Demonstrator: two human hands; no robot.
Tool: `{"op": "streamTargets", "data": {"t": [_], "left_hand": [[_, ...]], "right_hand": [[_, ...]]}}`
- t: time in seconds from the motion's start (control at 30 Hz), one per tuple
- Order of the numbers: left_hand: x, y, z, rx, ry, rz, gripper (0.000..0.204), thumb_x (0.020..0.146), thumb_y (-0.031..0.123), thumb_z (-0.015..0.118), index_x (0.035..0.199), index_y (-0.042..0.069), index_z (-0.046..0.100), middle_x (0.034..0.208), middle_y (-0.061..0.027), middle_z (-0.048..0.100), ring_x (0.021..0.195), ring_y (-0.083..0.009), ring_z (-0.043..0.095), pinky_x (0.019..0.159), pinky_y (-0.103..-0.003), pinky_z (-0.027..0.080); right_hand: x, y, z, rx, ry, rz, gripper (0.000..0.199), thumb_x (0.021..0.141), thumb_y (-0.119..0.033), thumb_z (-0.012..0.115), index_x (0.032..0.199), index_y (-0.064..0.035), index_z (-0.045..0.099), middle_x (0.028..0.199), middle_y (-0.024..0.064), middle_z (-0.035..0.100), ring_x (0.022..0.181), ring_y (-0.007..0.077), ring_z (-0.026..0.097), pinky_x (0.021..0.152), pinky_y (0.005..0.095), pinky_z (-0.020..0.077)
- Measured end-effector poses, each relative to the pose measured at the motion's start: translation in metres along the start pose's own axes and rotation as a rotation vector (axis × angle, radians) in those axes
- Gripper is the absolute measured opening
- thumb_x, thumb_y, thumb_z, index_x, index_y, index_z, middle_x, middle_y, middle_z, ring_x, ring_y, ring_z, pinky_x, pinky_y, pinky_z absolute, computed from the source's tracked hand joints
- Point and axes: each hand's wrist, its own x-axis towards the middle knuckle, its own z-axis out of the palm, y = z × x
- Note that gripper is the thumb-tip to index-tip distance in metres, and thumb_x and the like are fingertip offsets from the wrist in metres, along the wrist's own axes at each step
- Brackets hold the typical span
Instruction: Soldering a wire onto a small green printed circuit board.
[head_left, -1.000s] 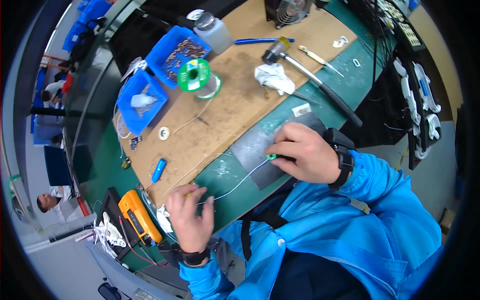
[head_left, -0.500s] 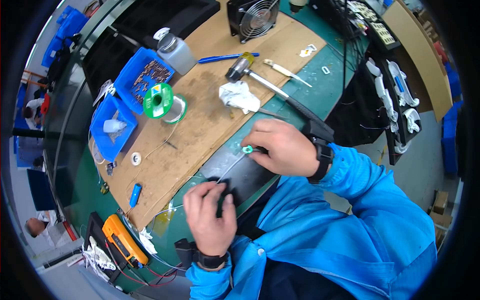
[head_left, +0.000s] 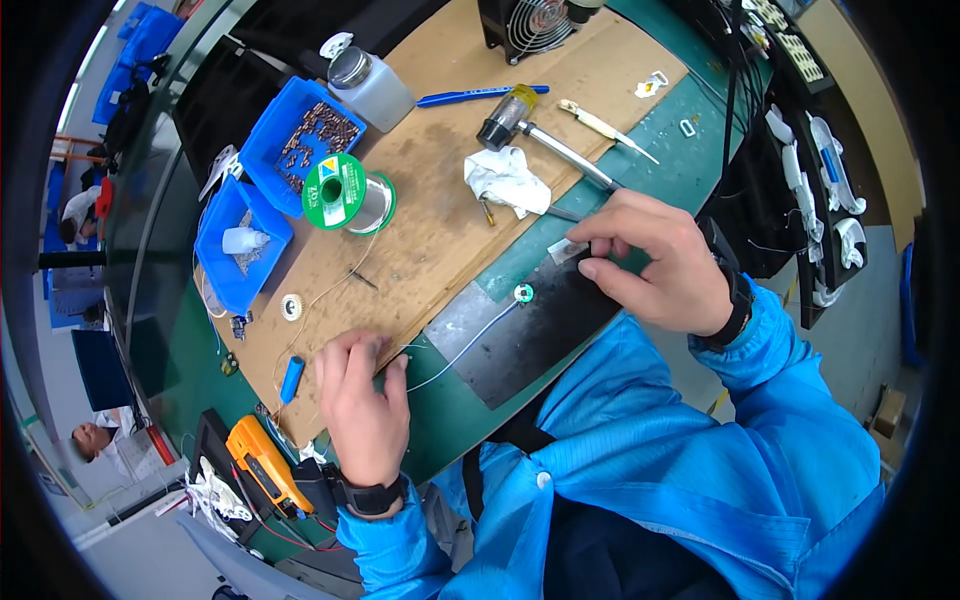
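Circuit board lies on dark plate; we should leave its wire slack. Our left hand half-curls, hold unclear; right hand, parted, apparently empty, nears pale label.

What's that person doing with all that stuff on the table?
A person in a blue jacket is working with small parts. The right hand is at a little pale piece near the dark sheet; I can't tell if it's gripped. A small round green part with a wire lies on that sheet, untouched. The left hand is by the cardboard's edge, and whether it holds anything is unclear.
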Motion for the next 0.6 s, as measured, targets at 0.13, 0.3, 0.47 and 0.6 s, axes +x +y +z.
{"op": "streamTargets", "data": {"t": [0.13,0.3,0.47,0.6], "left_hand": [[0.010,-0.006,0.007,0.105,-0.105,0.104,0.018,0.077,-0.007,0.073,0.092,-0.001,0.063,0.100,-0.0152,0.063,0.095,-0.0361,0.060,0.083,-0.043,0.048],[0.008,-0.013,0.001,-0.027,-0.088,0.105,0.019,0.076,-0.009,0.072,0.087,0.000,0.060,0.092,-0.0155,0.062,0.089,-0.0360,0.059,0.081,-0.042,0.047],[-0.007,-0.005,0.010,-0.422,-0.023,-0.032,0.009,0.093,-0.005,0.064,0.099,-0.002,0.058,0.097,-0.0115,0.064,0.084,-0.0204,0.060,0.079,-0.031,0.049],[-0.005,0.021,0.026,-0.687,-0.091,-0.060,0.007,0.100,-0.001,0.061,0.106,0.000,0.057,0.101,-0.0090,0.064,0.083,-0.0120,0.058,0.077,-0.024,0.048]], "right_hand": [[-0.011,-0.002,-0.004,0.011,0.011,0.065,0.025,0.082,-0.001,0.075,0.107,-0.0030,0.072,0.086,0.0082,0.062,0.075,0.0224,0.063,0.064,0.0328,0.0509],[-0.022,0.002,-0.021,0.051,0.057,-0.025,0.021,0.084,-0.001,0.075,0.105,-0.0014,0.073,0.085,0.0097,0.063,0.075,0.0235,0.065,0.065,0.0333,0.0512],[-0.043,0.024,-0.087,0.185,0.538,0.100,0.023,0.098,-0.024,0.066,0.097,-0.0015,0.073,0.074,0.0011,0.064,0.060,0.0066,0.056,0.055,0.0224,0.0424],[-0.033,0.078,-0.153,0.623,0.809,0.185,0.035,0.107,-0.026,0.054,0.112,0.0053,0.069,0.080,0.0016,0.062,0.065,0.0077,0.050,0.058,0.0229,0.0372]]}}
